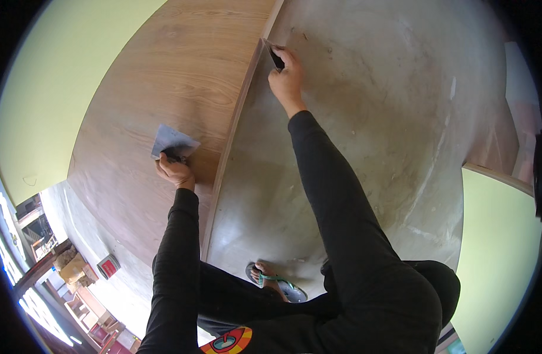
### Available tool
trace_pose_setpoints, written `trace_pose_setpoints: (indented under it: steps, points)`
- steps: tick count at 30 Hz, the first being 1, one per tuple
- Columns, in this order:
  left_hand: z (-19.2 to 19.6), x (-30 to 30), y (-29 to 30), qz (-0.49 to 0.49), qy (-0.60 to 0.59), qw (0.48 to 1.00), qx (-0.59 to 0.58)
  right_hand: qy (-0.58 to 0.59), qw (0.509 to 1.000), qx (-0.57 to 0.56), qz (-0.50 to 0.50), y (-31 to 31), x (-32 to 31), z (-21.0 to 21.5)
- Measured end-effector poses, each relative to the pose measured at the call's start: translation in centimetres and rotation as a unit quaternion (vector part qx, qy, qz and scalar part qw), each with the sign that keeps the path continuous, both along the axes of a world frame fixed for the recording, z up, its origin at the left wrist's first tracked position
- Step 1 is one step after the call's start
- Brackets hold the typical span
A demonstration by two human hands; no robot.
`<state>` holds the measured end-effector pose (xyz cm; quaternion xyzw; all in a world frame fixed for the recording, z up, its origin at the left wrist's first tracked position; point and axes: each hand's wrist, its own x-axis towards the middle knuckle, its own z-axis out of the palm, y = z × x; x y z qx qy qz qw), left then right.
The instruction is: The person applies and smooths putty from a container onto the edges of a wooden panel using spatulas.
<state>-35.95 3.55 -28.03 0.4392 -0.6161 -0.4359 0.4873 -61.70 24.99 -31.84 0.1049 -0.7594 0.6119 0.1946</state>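
Observation:
My left hand [175, 171] grips the dark handle of a wide flat metal scraper [172, 141], its blade lying against the wood-grain panel [164, 76]. My right hand [286, 79] reaches further up and holds a small dark-handled tool [275, 57] against the panel's raised edge strip [241, 112], where it meets the grey concrete floor [365, 94]. Both arms wear black sleeves.
My foot in a green-strapped sandal [274, 283] rests on the concrete near the panel's lower edge. A pale green wall [52, 76] borders the panel on the left, another green surface [495, 248] on the right. A small red box [108, 266] and stacked cartons sit at lower left.

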Motion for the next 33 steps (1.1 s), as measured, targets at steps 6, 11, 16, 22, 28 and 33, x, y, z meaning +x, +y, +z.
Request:
trace_pose_setpoints:
  steps: [6,11,16,22,28,33]
  points:
    - [-0.1,0.7,-0.6,-0.014,0.046,0.998,0.051,-0.005,0.994,-0.075,0.084,-2.2,5.8,-0.3]
    - [-1.5,1.7,-1.8,0.029,-0.049,0.998,0.018,-0.162,0.982,-0.059,0.084,1.9,2.3,0.0]
    - [-2.4,1.4,-1.5,0.025,-0.055,0.998,0.012,-0.123,0.988,-0.022,0.095,1.3,-2.1,0.9]
    - [-0.7,0.5,-0.3,0.023,0.013,0.998,0.055,-0.163,0.969,-0.011,0.183,2.5,4.6,2.5]
    - [-0.6,-0.1,-0.5,-0.030,0.073,0.995,0.054,-0.263,0.923,-0.025,0.280,6.2,8.1,8.1]
    - [0.4,0.7,-1.2,-0.050,0.006,0.997,0.052,-0.311,0.738,-0.468,0.374,7.1,11.2,12.2]
